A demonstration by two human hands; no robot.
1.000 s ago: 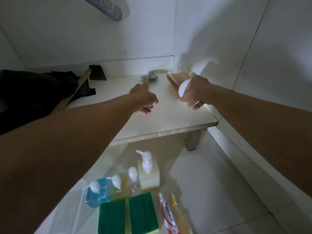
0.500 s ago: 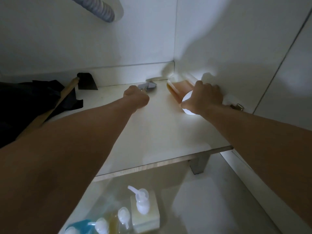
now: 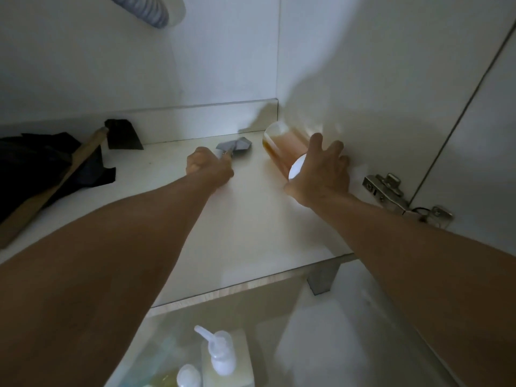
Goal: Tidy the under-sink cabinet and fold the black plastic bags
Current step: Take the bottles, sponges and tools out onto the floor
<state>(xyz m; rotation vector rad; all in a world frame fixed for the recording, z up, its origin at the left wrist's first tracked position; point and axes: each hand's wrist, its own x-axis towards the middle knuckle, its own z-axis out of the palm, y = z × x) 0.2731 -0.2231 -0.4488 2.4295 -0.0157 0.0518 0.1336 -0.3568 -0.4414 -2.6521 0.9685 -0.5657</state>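
Hands: both of mine are reaching into the white under-sink cabinet (image 3: 251, 224), far over its floor.
Left hand: my left hand (image 3: 208, 166) is curling closed and pinching the near corner of a small folded grey plastic piece (image 3: 236, 145) lying on the cabinet floor.
Right hand: my right hand (image 3: 321, 174) is wrapping over the near end of a clear cylindrical bottle of orange-brown liquid (image 3: 282, 148); my fingers are spreading across its top and pressing toward the right wall.
Bottle: it is lying on its side along the right wall, its round white cap (image 3: 296, 169) showing just under my palm.
Black plastic bags: a crumpled heap of black plastic bags (image 3: 42, 169) is sitting at the far left of the cabinet floor, well apart from both hands.
Folded bag: one small folded black plastic piece (image 3: 122, 135) is leaning against the back wall, just right of the heap.
Wooden handle: a long pale wooden handle (image 3: 53, 188) is lying slantwise over the heap.
Near floor: white pump bottles (image 3: 222, 356) are standing below the cabinet edge.
Hinge: a metal door hinge (image 3: 388, 188) is sitting on the right wall near my right wrist.
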